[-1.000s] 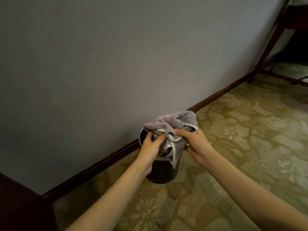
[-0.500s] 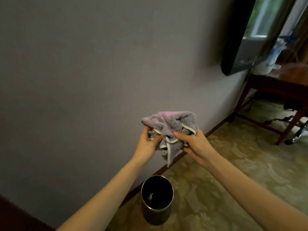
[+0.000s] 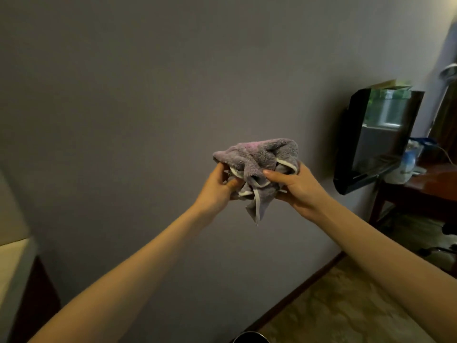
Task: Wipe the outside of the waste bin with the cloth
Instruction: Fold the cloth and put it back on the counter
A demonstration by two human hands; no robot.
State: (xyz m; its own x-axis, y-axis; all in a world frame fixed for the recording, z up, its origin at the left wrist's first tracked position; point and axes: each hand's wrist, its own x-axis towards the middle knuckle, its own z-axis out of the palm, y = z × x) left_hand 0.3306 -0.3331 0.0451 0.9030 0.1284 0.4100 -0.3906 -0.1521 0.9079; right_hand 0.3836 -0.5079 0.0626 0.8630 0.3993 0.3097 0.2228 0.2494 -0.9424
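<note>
A bunched purple-grey cloth (image 3: 257, 162) with white edging is held up in front of the grey wall, a corner hanging down. My left hand (image 3: 218, 186) grips its left side with curled fingers. My right hand (image 3: 294, 185) pinches its right side, thumb on top. Only the metal rim of the dark waste bin (image 3: 249, 337) shows, at the bottom edge of the frame, far below both hands.
A black wall-mounted screen (image 3: 378, 139) hangs at the right. Beside it stands a dark wooden table (image 3: 430, 181) with bags on it. Patterned carpet (image 3: 341, 305) covers the floor, and a dark skirting board runs along the wall. Light furniture (image 3: 12, 263) is at the left.
Both hands have lifted the cloth up away from the bin. The view has tilted upward, so the bin has dropped to the bottom edge and the wall screen has come into sight.
</note>
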